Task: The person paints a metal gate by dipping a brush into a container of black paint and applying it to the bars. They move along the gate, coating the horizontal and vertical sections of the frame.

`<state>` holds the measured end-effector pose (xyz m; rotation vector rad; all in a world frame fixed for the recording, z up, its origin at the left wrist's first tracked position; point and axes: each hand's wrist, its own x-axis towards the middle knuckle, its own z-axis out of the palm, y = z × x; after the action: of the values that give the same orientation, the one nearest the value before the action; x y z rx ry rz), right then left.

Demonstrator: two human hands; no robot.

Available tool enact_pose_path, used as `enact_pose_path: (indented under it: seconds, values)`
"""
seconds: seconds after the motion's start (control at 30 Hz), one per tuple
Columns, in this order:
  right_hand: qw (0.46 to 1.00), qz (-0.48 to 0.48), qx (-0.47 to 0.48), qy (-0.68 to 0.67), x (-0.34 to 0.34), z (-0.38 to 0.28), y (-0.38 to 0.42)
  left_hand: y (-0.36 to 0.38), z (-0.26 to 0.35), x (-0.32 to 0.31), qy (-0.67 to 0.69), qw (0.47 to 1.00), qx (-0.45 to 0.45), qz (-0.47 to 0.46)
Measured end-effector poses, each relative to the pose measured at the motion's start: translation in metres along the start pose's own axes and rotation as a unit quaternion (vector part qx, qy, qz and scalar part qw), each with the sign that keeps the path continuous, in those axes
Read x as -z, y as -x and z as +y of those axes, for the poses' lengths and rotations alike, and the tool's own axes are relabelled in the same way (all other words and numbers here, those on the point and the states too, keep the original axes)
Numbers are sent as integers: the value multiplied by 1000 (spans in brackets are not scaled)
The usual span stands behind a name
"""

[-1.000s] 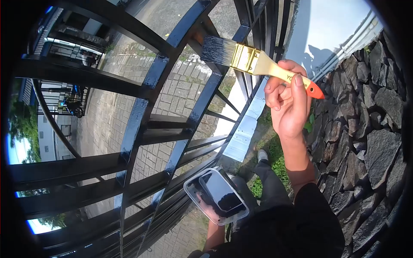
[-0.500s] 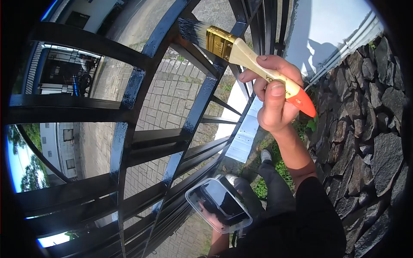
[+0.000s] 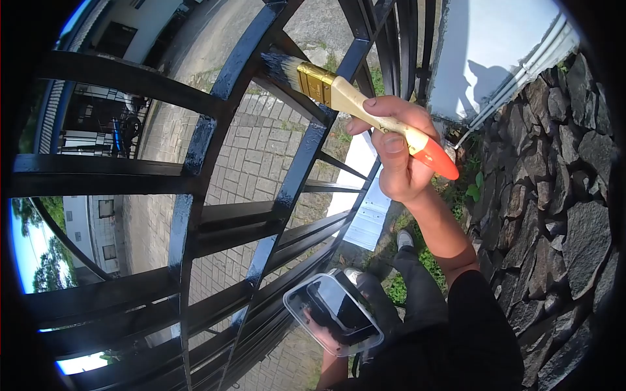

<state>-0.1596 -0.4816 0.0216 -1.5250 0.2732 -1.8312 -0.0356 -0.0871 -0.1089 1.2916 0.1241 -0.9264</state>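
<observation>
A flat paintbrush (image 3: 349, 98) with a pale wooden handle, orange-red tip and brass-coloured ferrule is gripped by my right hand (image 3: 401, 146), thumb and fingers closed around the handle. Its dark, paint-wet bristles lie against the black metal gate (image 3: 222, 85), near where a slanted bar meets the frame. Lower down, my left hand (image 3: 321, 331) supports a clear plastic container (image 3: 375, 342) from beneath, its fingers partly seen through the wall. Dark paint (image 3: 339, 309) with a glossy, reflecting surface is inside. Some bars of the gate look shiny and wet.
A rough dark stone wall (image 3: 541, 215) rises on the right, beside a white wall (image 3: 466, 58) with pipes (image 3: 521, 78). White sheets (image 3: 366, 218) lie on the ground near my feet. Through the gate are paving (image 3: 244, 150) and buildings.
The paintbrush and my right hand have shifted left and slightly down, with the bristles moving lower along the gate bar. My left hand still holds the container in nearly the same place.
</observation>
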Motion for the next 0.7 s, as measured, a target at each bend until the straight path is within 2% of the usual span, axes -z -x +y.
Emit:
enact_pose_path:
  seconds: [0.03,0.13,0.23,0.37,0.43,0.47,0.5,0.57,0.67,0.7]
  values:
    - [1000,-3,-4,4,1,0,1,1,2,-5,-22,1000,-1,7]
    - [999,-18,-6,25,4,1,5,12,10,-23,38,999,8,2]
    - [1000,-2,-13,26,3,-1,8,22,9,-41,-47,994,-97,-27]
    - [1000,12,-16,2,1,-6,5,27,14,-51,-38,998,-41,-3]
    - [1000,7,-10,0,-2,-3,1,23,7,-39,-45,995,-76,-34]
    - [1000,14,26,2,-5,4,0,22,4,-33,-48,993,-94,-50]
    - [998,21,62,5,-6,8,-1,26,9,-45,-28,996,-65,-51]
    - [997,2,68,40,-1,4,-3,25,7,-45,-7,998,-37,-53]
    - [995,-20,55,78,6,1,1,20,-1,-29,-36,990,-94,-100]
    - [996,-23,39,83,7,0,3,21,3,-38,-27,996,-59,-53]
